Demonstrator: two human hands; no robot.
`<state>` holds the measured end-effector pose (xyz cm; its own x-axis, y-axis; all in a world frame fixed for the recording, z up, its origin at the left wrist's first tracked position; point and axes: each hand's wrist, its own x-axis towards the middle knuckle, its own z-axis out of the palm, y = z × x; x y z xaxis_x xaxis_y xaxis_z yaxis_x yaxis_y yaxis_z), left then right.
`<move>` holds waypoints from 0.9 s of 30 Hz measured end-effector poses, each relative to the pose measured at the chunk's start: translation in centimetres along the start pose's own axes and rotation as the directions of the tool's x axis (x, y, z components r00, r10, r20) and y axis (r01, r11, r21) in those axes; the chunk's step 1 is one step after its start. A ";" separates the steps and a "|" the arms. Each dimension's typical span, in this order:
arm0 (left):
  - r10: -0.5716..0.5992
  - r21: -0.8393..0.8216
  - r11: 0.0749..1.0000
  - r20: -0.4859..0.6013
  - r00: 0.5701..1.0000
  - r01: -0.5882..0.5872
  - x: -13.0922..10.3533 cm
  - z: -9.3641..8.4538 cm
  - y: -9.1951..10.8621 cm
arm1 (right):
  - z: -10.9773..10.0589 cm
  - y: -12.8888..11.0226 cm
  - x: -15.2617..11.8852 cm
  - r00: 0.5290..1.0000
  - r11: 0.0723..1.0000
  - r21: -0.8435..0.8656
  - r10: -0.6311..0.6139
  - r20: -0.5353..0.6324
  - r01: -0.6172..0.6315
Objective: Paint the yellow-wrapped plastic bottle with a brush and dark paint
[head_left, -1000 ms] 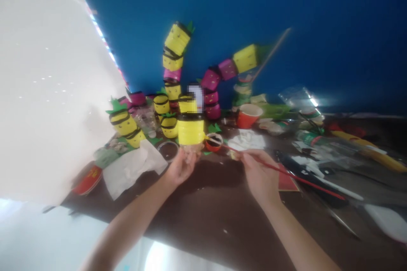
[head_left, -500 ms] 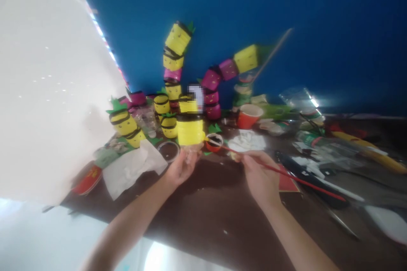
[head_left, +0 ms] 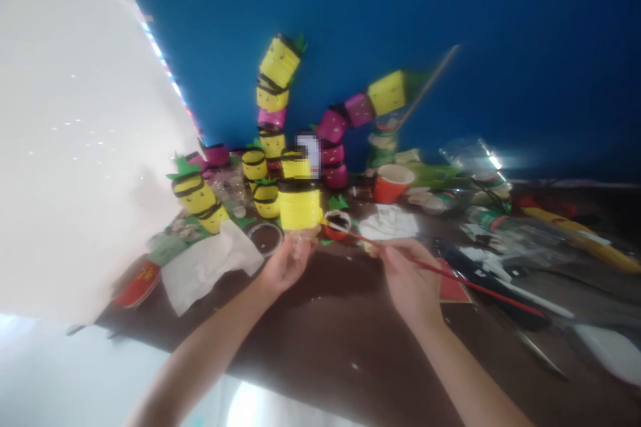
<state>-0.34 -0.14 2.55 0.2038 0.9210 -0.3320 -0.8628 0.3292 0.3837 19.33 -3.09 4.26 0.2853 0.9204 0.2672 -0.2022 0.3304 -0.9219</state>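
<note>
In my left hand (head_left: 289, 263) is a yellow-painted container (head_left: 299, 208) with a black band at its top and an unpainted, clear-looking lower end, where my fingers close on it. My right hand (head_left: 408, 277) pinches a long red-handled paintbrush (head_left: 441, 268). The brush tip is at the right side of the yellow container, where a bit of yellow paint shows; blur hides whether they touch. Just behind the brush stands a small orange-red cup (head_left: 338, 225) with something dark inside. A crumpled white tissue (head_left: 389, 222) lies beyond my right hand.
Yellow and magenta decorated containers, some stacked, stand at the back, among them a tall stack (head_left: 273, 97). A red paper cup (head_left: 393, 183) is behind the tissue. White paper (head_left: 213, 265) and a red cup (head_left: 137, 285) lie left. Clear plastic bottles (head_left: 521, 233) and tools clutter the right.
</note>
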 end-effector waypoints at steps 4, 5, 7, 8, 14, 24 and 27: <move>-0.008 0.017 1.000 -0.001 1.000 0.008 0.0 -0.2 -0.1 | 0.6 -0.1 -0.2 0.997 0.990 0.122 0.059 0.058 -0.065; -0.017 0.024 1.000 0.001 1.000 0.017 0.0 -0.3 -0.1 | 0.6 0.0 -0.2 0.996 0.990 0.114 0.070 0.062 -0.077; -0.040 0.029 0.999 0.009 0.999 0.040 0.0 -0.4 0.0 | 0.5 0.4 -0.2 0.995 0.992 0.094 0.082 0.048 -0.087; -0.054 0.025 0.998 0.004 0.999 0.054 0.0 -0.5 0.1 | 0.4 0.5 -0.1 0.996 0.993 0.086 0.080 0.035 -0.083; -0.126 -0.010 0.992 0.003 0.992 0.126 0.0 -0.6 0.5 | 0.3 0.0 0.2 0.998 0.989 0.140 0.053 0.022 -0.056; -0.224 -0.083 0.972 -0.066 0.972 0.218 -0.6 0.3 1.1 | 0.0 0.8 0.1 0.997 0.991 0.108 0.078 0.010 -0.079; -0.237 -0.104 0.967 -0.021 0.971 0.233 -0.7 0.2 1.3 | 0.1 0.1 0.4 0.997 0.982 0.173 0.071 0.034 -0.076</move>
<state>-1.50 -0.30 3.49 0.3926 0.8123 -0.4312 -0.8348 0.5116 0.2037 19.34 -2.70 4.28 0.2386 0.9480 0.2106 -0.3818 0.2910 -0.8772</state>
